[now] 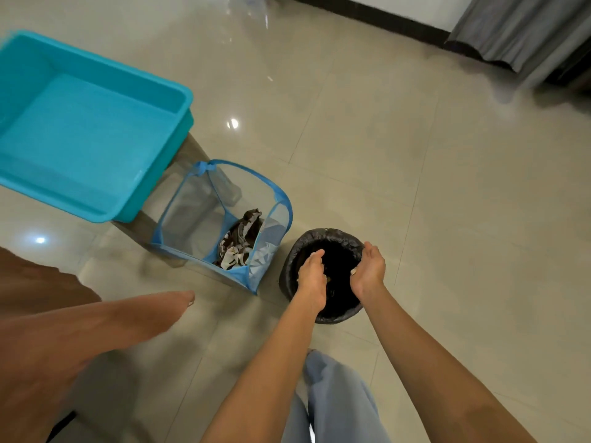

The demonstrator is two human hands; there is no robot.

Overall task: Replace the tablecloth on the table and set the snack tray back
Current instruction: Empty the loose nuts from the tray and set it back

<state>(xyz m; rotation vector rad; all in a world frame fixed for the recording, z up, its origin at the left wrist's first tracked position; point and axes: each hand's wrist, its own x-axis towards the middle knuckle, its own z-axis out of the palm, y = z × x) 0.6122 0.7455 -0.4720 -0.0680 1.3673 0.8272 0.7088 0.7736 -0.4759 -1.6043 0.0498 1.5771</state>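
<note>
Both hands hang over the mouth of a small bin (pixel 319 233) lined with a black bag, probably so that whatever they shed falls inside and not onto the glossy tiled floor (pixel 447 219). The left hand (pixel 311 274) shows only its back, fingers pointing down into the opening, so I cannot tell whether they are apart or closed on anything. The right hand (pixel 369 266) faces it across the bin with its fingers curled inward. A small pale bit shows at their tips, but whether it is pinched or just clinging there is unclear. This looks like clearing scraps from the hands, a side step in changing the cloth. Just left of the bin stands a blue mesh hamper (pixel 256 174) with a crumpled brown-and-white patterned cloth (pixel 240 241) at its bottom. That is likely the used tablecloth, dropped there for washing. Neither the table nor the snack tray is in view, and no fresh cloth shows, so most of the job appears to lie ahead. Behind the hamper, 1 turquoise tub (pixel 179 91) sits on a grey stand (pixel 192 151).
</note>
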